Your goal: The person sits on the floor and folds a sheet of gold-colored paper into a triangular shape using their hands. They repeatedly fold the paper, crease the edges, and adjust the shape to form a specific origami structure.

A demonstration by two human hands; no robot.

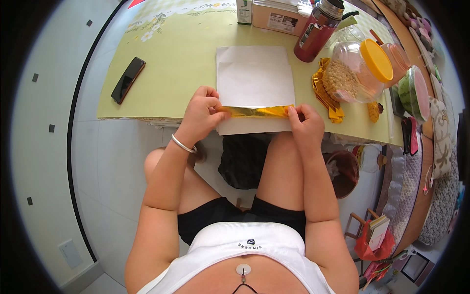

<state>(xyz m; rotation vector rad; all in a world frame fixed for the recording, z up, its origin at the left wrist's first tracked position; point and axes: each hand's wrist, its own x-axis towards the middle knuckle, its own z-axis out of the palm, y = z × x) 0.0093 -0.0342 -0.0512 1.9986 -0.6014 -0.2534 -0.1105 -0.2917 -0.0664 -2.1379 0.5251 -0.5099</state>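
In the head view, the left hand (203, 111) and right hand (307, 125) each pinch 1 end of a gold strip (257, 112) over white paper (254, 78) at the counter's (166, 78) near edge, likely keeping it taut. The white top (249, 232) bears dark lettering; print on the far-edge carton (276, 19) looks too small to read.

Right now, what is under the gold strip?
White paper shows beyond both long edges of the gold strip; whatever lies directly beneath it is covered and cannot be seen.

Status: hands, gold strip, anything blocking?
Left hand, right hand: pinching opposite ends. Gold strip: held across white paper. Nothing covering its middle; folded gold foil off right.
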